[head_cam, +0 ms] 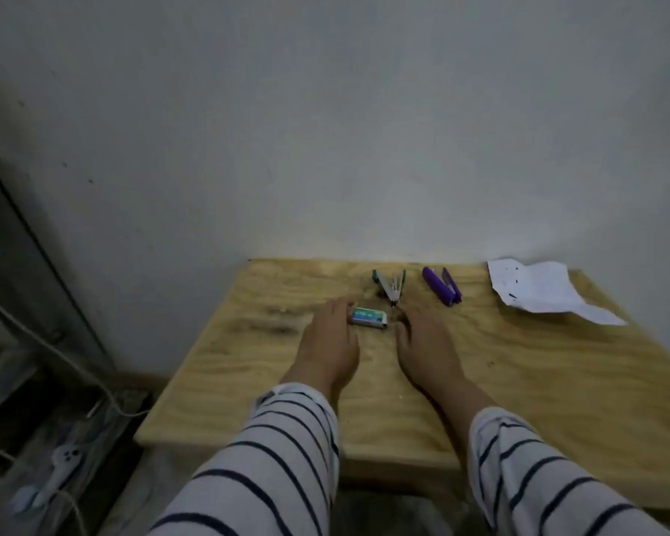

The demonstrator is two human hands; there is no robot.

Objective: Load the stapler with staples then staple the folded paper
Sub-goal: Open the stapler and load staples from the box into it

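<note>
A small green and white staple box (pixel 369 317) lies on the wooden table (pixel 519 381). My left hand (pixel 331 338) touches its left end with the fingertips. My right hand (pixel 422 342) rests flat just right of the box, fingers apart, holding nothing. Behind the box lies a green stapler (pixel 389 287), swung wide open with its metal rail showing. A purple stapler (pixel 441 285) lies to its right, also partly open. A creased, folded white paper (pixel 538 290) sits at the far right corner of the table.
The table stands against a pale wall. On the floor to the left are white cables and a white power strip (pixel 64 462). Striped sleeves cover both forearms.
</note>
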